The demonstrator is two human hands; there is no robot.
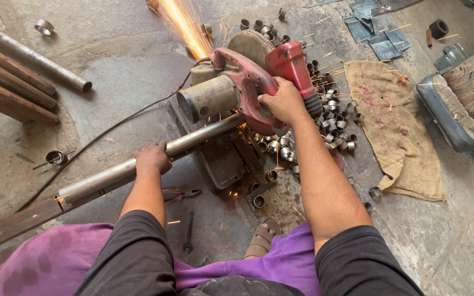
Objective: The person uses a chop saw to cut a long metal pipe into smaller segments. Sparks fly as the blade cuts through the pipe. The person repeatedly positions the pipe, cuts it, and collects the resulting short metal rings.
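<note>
A: What's w/ the hands?

B: Right hand (pixel 285 102) is wrapped tight round the handle of the red, worn chop saw w/ a grey cylindrical motor (pixel 248 82), pressing on it. Left hand (pixel 152 159) is closed over the long grey steel pipe (pixel 138 164), palm down, fingers curled on top.

A: Where's the pipe?

B: Lies diagonally across the saw's dark base on the concrete floor (pixel 127 66), far end under the blade guard. Orange sparks (pixel 185 24) fly off behind the saw.

A: Around it?

B: Heap of short cut steel rings (pixel 333 118) just right of the saw, tan burlap sack (pixel 393 126) beside those. Rusty pipes & bars (pixel 17 77) at far left. Pliers (pixel 181 193) & a dark spanner (pixel 188 233) on the floor near the person's sandalled foot (pixel 261 241).
</note>
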